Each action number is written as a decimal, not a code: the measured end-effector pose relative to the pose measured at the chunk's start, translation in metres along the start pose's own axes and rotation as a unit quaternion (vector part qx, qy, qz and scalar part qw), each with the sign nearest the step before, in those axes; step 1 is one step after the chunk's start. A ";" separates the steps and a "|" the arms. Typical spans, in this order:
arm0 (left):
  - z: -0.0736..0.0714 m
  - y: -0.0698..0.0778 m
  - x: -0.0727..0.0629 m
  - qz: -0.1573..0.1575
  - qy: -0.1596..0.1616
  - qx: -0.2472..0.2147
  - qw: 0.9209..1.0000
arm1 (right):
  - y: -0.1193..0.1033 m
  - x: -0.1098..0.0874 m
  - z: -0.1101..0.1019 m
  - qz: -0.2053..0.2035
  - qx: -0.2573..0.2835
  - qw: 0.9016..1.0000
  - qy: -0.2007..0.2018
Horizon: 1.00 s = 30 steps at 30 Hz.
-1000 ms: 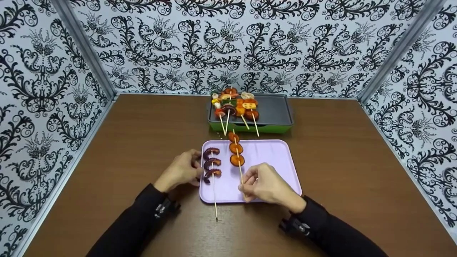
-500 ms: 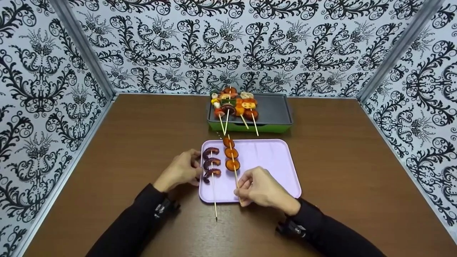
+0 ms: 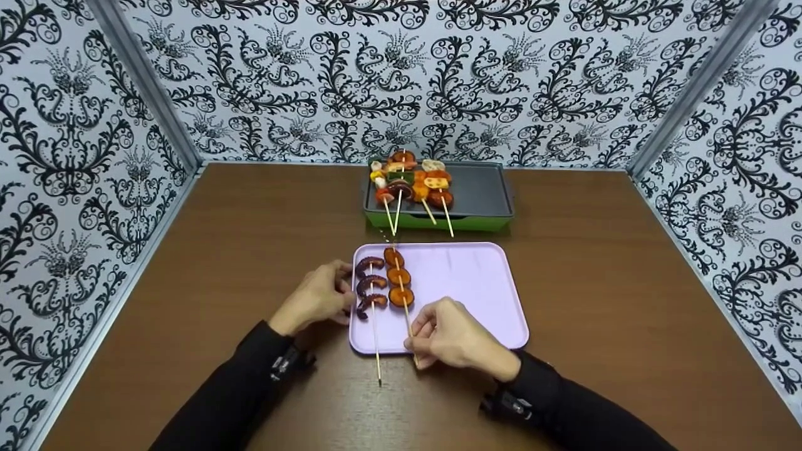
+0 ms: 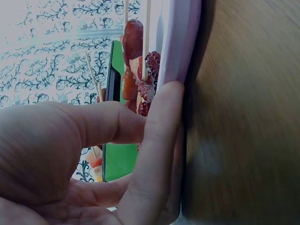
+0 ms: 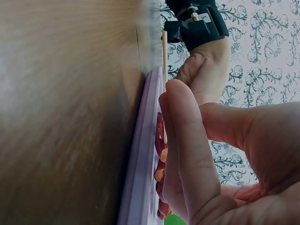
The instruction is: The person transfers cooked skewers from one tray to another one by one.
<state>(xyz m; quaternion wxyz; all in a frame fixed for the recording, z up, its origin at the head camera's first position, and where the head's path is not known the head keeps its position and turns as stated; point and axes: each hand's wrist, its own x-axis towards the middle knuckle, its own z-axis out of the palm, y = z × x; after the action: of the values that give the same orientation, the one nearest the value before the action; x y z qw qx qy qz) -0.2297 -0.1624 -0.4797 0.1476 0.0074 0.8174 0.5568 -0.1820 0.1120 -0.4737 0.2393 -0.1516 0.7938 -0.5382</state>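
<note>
My right hand (image 3: pixel 460 332) pinches the lower end of the stick of a skewer with three round, dark-rimmed orange slices (image 3: pixel 401 297). The slices lie low over the left half of a lilac tray (image 3: pixel 463 288). Just left of them, a skewer of dark curled octopus tentacles (image 3: pixel 371 283) lies on the tray, its stick reaching past the front rim. Against the tray's left edge rests my left hand (image 3: pixel 316 297), and in the left wrist view a finger (image 4: pixel 161 126) lies along the rim. In the right wrist view, my fingers (image 5: pixel 192 150) hide most of the food.
Behind the tray stands a green grill (image 3: pixel 476 223) with a dark grey top, several mixed skewers (image 3: pixel 410 178) on its left half. Their sticks overhang its front toward the tray. Patterned panels (image 3: pixel 401 81) enclose the brown table (image 3: pixel 595 282) at the back and sides.
My right hand has moved left and slightly toward me with the orange-slice skewer, bringing it alongside the octopus skewer. My left hand and the tray have stayed in place.
</note>
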 end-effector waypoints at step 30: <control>0.000 -0.001 0.002 0.008 0.002 0.005 1.000 | 0.003 -0.001 0.001 -0.008 -0.009 1.000 -0.016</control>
<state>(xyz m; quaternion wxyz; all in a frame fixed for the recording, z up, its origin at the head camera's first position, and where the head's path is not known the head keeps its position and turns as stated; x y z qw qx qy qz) -0.2319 -0.1622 -0.4809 0.1417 0.0135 0.8206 0.5535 -0.1801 0.1125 -0.4763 0.2468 -0.1687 0.7933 -0.5304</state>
